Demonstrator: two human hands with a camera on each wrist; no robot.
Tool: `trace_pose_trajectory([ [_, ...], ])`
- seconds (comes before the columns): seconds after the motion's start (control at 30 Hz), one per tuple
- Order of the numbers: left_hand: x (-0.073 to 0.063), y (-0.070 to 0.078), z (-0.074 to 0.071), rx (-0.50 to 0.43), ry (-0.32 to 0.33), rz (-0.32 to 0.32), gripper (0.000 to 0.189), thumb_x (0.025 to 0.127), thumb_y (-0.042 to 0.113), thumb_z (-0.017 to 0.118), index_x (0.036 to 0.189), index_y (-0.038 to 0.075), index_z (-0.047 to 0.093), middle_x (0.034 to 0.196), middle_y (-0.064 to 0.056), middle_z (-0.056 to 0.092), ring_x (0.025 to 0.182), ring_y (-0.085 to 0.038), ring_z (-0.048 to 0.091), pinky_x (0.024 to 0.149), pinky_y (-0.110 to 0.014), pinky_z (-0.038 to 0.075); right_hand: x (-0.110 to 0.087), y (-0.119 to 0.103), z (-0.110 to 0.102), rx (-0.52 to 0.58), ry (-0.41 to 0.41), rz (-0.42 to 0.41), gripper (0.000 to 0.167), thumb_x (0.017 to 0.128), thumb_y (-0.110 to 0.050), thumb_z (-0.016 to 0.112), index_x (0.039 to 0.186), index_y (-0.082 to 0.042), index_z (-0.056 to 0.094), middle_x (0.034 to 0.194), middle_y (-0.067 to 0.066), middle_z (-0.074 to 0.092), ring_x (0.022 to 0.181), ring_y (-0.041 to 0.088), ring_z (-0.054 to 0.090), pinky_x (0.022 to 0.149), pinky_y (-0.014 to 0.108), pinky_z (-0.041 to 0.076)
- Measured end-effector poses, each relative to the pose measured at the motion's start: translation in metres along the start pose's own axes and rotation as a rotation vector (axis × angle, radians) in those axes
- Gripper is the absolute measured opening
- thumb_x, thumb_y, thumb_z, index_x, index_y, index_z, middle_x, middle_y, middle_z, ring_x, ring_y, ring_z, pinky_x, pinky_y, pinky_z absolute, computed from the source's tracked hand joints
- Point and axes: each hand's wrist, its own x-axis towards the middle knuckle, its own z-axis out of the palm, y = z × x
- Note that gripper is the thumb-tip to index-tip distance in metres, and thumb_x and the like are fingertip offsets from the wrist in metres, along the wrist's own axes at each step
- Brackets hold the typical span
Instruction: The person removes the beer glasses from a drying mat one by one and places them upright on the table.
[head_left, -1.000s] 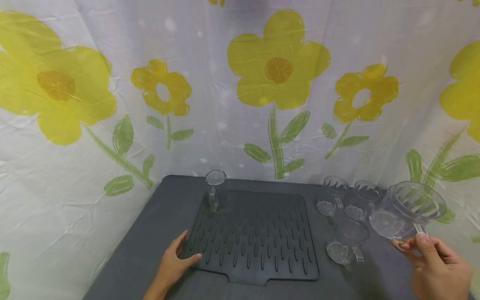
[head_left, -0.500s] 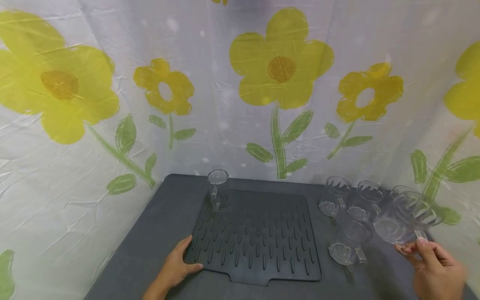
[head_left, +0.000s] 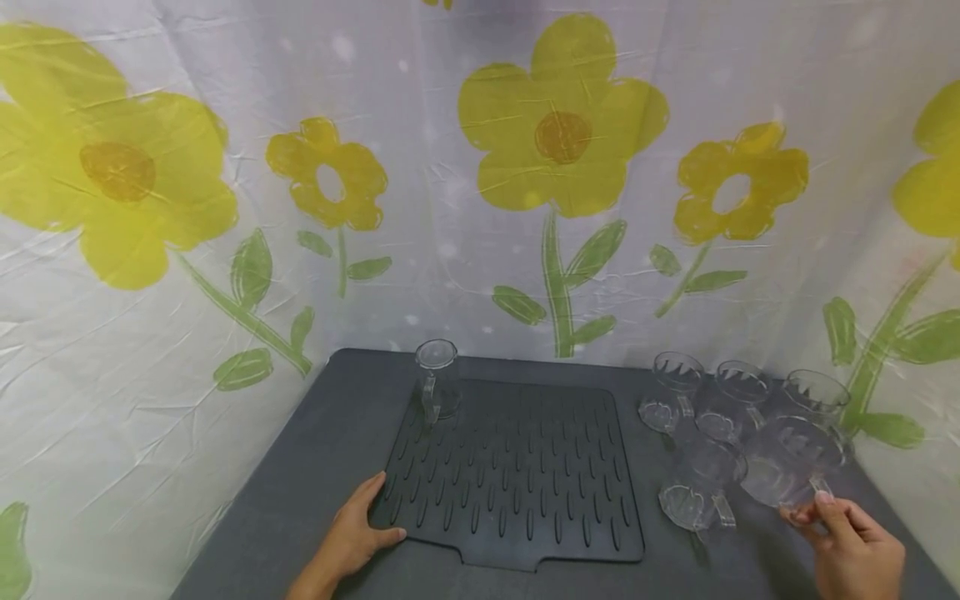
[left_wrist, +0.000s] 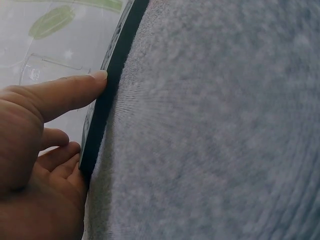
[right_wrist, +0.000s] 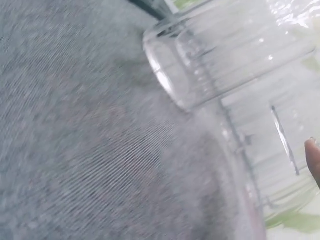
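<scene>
My right hand pinches the handle of a clear mug between thumb and fingers. That mug stands mouth up at the right, close over the dark table; in the right wrist view, a thumb tip shows beside clear walls. Directly left of it is another clear mug, also mouth up. At the near left corner of the black ridged drying mat rests my left hand, fingers and thumb spread along two edges. The left wrist view has its thumb against the mat's edge.
One clear mug stands upside down on the mat's far left corner. Behind the held mug, three more clear mugs, including a left one, form a back row. A flower-printed curtain hangs along the table's back and sides.
My right hand has brought its mug down and left, in front of the back row. The left hand has settled against the mat's corner. The mug on the mat has stayed put.
</scene>
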Motion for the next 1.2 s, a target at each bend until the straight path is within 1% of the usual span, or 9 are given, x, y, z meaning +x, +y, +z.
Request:
trace_pose_trajectory([
  [0.23,0.000,0.001,0.000,0.017,-0.005,-0.024,0.101,0.064,0.020,0.091,0.145,-0.005,0.036,0.147,-0.027,0.034,0.133,-0.049,0.029,0.103,-0.064,0.027,-0.002,0.009,-0.012,0.123,-0.096,0.030,0.016,0.092,0.009,0.058,0.084,0.021,0.064,0.067,0.018,0.060,0.062,0.026,0.064,0.064,0.036,0.059],
  [0.4,0.001,0.002,0.000,0.019,-0.011,-0.030,0.101,0.064,0.021,0.091,0.145,-0.005,0.036,0.147,-0.027,0.034,0.133,-0.049,0.029,0.103,-0.064,0.028,-0.001,0.014,-0.017,0.152,-0.072,0.064,0.015,0.092,0.009,0.058,0.084,0.019,0.066,0.066,0.018,0.061,0.061,0.026,0.064,0.062,0.037,0.059],
  [0.57,0.002,0.000,0.000,0.020,-0.012,-0.028,0.101,0.064,0.021,0.091,0.145,-0.005,0.037,0.146,-0.027,0.034,0.133,-0.048,0.029,0.104,-0.063,0.027,-0.002,0.017,-0.022,0.127,-0.055,0.097,0.016,0.092,0.008,0.060,0.081,0.017,0.066,0.063,0.017,0.061,0.058,0.025,0.064,0.059,0.036,0.059],
  [0.63,0.002,0.000,0.000,0.018,-0.012,-0.023,0.100,0.064,0.021,0.091,0.145,-0.006,0.037,0.146,-0.027,0.035,0.132,-0.049,0.030,0.103,-0.063,0.027,-0.001,0.019,-0.024,0.119,-0.057,0.095,0.018,0.091,0.008,0.060,0.077,0.016,0.066,0.062,0.017,0.061,0.056,0.024,0.064,0.058,0.035,0.059],
  [0.83,0.001,-0.001,0.000,0.016,-0.009,-0.017,0.100,0.064,0.020,0.091,0.144,-0.006,0.037,0.146,-0.027,0.036,0.132,-0.049,0.030,0.103,-0.063,0.028,0.002,0.026,-0.026,0.222,-0.139,0.046,0.026,0.093,0.015,0.052,0.068,0.016,0.060,0.060,0.019,0.060,0.055,0.023,0.061,0.057,0.036,0.059],
  [0.87,0.001,-0.001,0.000,0.016,-0.009,-0.017,0.100,0.064,0.020,0.091,0.144,-0.006,0.037,0.145,-0.027,0.036,0.132,-0.049,0.030,0.103,-0.063,0.028,0.002,0.027,-0.026,0.224,-0.142,0.039,0.026,0.093,0.015,0.052,0.068,0.016,0.059,0.060,0.019,0.059,0.055,0.023,0.061,0.056,0.035,0.059],
  [1.0,0.002,-0.001,0.000,0.018,-0.010,-0.014,0.100,0.064,0.021,0.091,0.144,-0.006,0.038,0.145,-0.027,0.036,0.132,-0.049,0.030,0.103,-0.064,0.029,0.002,0.028,-0.026,0.182,-0.127,0.039,0.027,0.093,0.013,0.054,0.067,0.015,0.059,0.059,0.018,0.059,0.054,0.022,0.061,0.055,0.034,0.058],
  [1.13,0.001,-0.001,0.000,0.019,0.001,-0.010,0.099,0.064,0.020,0.091,0.144,-0.006,0.038,0.145,-0.026,0.037,0.132,-0.048,0.031,0.103,-0.063,0.029,0.001,0.027,-0.026,0.065,-0.055,0.083,0.025,0.091,0.005,0.062,0.068,0.014,0.061,0.059,0.016,0.059,0.054,0.021,0.062,0.055,0.033,0.058],
  [1.2,0.001,-0.002,0.000,0.020,0.009,-0.009,0.098,0.064,0.019,0.091,0.144,-0.006,0.039,0.145,-0.026,0.037,0.132,-0.047,0.031,0.104,-0.062,0.029,0.000,0.027,-0.025,0.026,-0.010,0.108,0.023,0.089,0.002,0.066,0.070,0.013,0.063,0.059,0.015,0.059,0.054,0.021,0.062,0.056,0.033,0.058],
])
